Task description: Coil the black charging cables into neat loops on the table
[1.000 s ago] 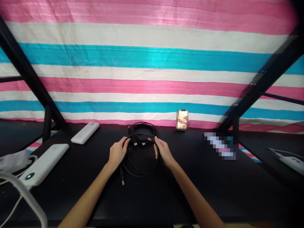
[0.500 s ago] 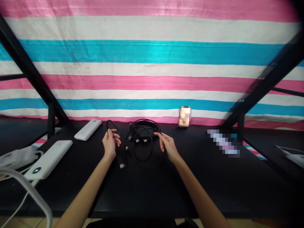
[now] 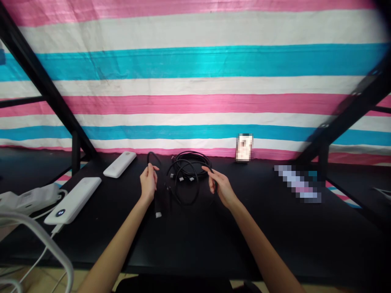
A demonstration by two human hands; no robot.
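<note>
My left hand (image 3: 148,182) is closed round a black cable, a bit of which arches above the fingers. A silver plug (image 3: 158,215) hangs below this hand, toward the near edge. Across from it, my right hand (image 3: 222,186) pinches a strand of black cable between thumb and fingers. Between the hands lies a coil of black cable (image 3: 193,153) in overlapping loops on the black table (image 3: 189,240). Several silver connectors (image 3: 181,179) show among the loops. Whether both hands hold one and the same cable, I cannot tell.
Two white power banks (image 3: 75,199) lie to the left, the nearer with a white cord plugged in. A white power strip (image 3: 29,199) is at far left. A blurred phone-like object (image 3: 244,148) stands at the back. A blurred strip (image 3: 297,185) lies right.
The whole scene has shifted slightly right in view. The cable loop by my left hand has drawn in, and the plug hangs straighter beneath it. Both hands keep their grip.
</note>
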